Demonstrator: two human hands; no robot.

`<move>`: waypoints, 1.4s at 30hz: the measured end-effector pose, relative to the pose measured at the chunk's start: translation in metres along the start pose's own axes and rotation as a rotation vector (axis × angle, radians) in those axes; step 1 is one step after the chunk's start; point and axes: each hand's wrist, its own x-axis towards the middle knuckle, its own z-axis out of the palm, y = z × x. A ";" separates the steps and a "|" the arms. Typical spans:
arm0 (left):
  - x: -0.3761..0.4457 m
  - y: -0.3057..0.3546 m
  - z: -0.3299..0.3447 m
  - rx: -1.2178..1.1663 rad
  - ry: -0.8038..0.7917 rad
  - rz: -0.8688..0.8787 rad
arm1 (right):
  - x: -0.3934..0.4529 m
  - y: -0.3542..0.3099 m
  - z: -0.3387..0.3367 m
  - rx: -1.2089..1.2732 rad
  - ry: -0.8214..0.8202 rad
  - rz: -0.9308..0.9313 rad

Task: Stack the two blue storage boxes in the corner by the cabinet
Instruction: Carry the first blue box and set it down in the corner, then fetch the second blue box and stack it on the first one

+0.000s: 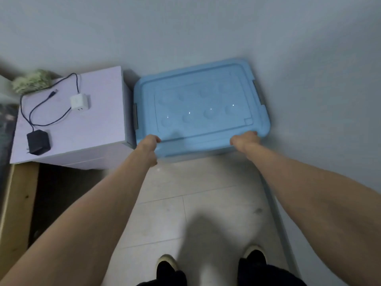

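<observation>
Left hand (150, 142) and right hand (245, 141) clasp the blue box's (201, 106) near edge—seating it beside the cabinet (99, 120)—release likely next.

A home room corner: pale cabinet (82, 120) with chargers (80, 102), tiled floor (195, 203), plain wall (206, 27)
</observation>
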 end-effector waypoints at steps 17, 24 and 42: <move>-0.466 0.049 -0.286 0.596 0.032 0.802 | -0.522 -0.161 -0.204 -0.164 -0.192 -0.618; -0.570 -0.092 -0.410 0.365 0.383 0.752 | -0.679 -0.130 -0.159 -0.043 -0.635 -0.760; -0.822 -0.777 -0.692 -0.642 0.935 0.145 | -1.182 0.325 0.085 -0.795 -1.417 -1.154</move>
